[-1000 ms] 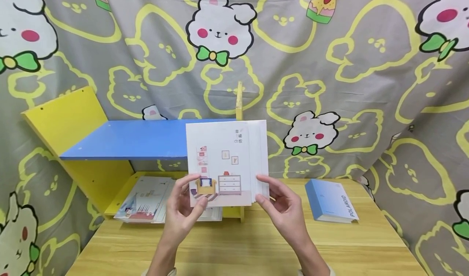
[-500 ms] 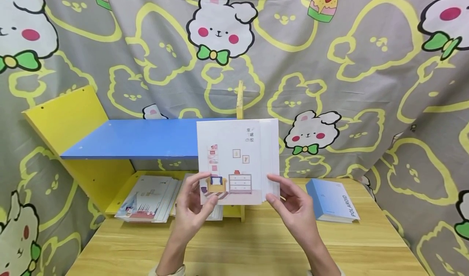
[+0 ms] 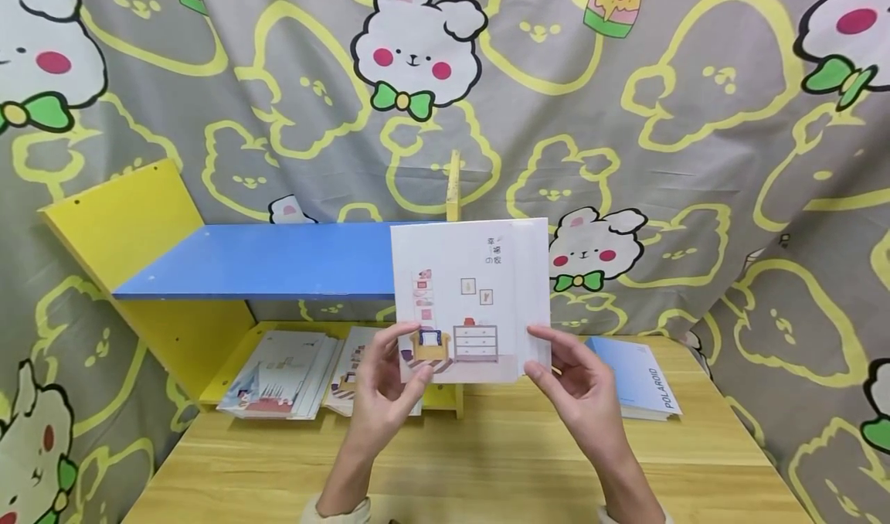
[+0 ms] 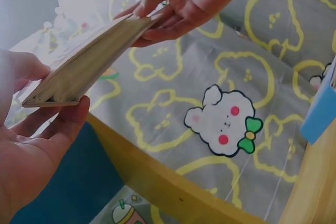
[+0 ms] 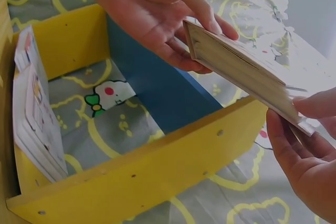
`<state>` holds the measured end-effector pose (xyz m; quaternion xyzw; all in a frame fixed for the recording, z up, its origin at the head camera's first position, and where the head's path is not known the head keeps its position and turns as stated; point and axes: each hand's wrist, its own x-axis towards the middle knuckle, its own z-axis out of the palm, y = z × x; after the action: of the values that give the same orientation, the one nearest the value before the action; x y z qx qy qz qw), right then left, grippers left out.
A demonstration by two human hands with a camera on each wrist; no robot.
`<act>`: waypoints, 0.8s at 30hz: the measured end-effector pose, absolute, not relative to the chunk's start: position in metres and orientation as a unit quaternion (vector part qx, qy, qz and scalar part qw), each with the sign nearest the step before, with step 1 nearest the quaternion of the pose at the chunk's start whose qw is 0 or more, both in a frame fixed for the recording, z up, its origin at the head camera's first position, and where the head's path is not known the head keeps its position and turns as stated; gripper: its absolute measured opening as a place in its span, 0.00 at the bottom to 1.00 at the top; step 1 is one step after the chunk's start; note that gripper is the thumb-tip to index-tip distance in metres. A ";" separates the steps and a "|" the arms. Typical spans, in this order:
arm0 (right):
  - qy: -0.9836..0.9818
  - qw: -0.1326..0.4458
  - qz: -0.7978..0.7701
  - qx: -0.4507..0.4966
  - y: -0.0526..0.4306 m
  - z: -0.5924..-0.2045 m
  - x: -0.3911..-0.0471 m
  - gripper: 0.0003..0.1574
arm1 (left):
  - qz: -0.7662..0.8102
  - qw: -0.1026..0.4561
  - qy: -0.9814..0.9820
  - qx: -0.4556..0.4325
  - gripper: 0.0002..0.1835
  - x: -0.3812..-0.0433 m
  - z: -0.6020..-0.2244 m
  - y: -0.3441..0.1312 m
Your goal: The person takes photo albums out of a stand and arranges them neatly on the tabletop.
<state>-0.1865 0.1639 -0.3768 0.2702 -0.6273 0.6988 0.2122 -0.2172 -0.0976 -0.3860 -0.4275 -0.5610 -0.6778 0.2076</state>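
Note:
A square white book (image 3: 452,265) with a drawn armchair, a drawer chest and two picture frames on its cover is held up before the shelf. My left hand (image 3: 389,389) grips its lower left edge between thumb and fingers. At the lower right edge, my right hand (image 3: 580,385) pinches it the same way. In the left wrist view, the thick page block of the book (image 4: 86,66) shows between both hands. From the right wrist, the book (image 5: 239,72) appears tilted, one end in each hand. Its back is hidden in the head view.
A yellow shelf unit (image 3: 125,230) with a blue board (image 3: 278,257) stands at the left. On its bottom lie a stack of white books (image 3: 278,373) and another pile (image 3: 344,381), partly covered by my left hand. A blue POLAROID book (image 3: 643,381) lies right on the wooden table (image 3: 278,470).
Both hands have moved right and slightly up with the book. It now covers part of the blue POLAROID book's surroundings less than my right hand does, and more of the second pile shows.

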 end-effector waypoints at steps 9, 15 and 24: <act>-0.631 0.214 0.698 0.262 0.176 -0.374 -0.185 0.30 | -0.695 0.188 -0.554 -0.418 0.31 -0.218 -0.386 -0.085; -0.632 0.220 0.694 0.264 0.185 -0.374 -0.184 0.30 | -0.701 0.187 -0.544 -0.421 0.31 -0.218 -0.385 -0.075; -0.648 0.223 0.685 0.246 0.201 -0.372 -0.183 0.30 | -0.707 0.198 -0.530 -0.425 0.30 -0.222 -0.386 -0.057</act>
<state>-0.1829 0.2007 -0.3716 0.2465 -0.6482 0.6852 0.2228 -0.2216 -0.0567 -0.3861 -0.4249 -0.5299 -0.7067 0.1983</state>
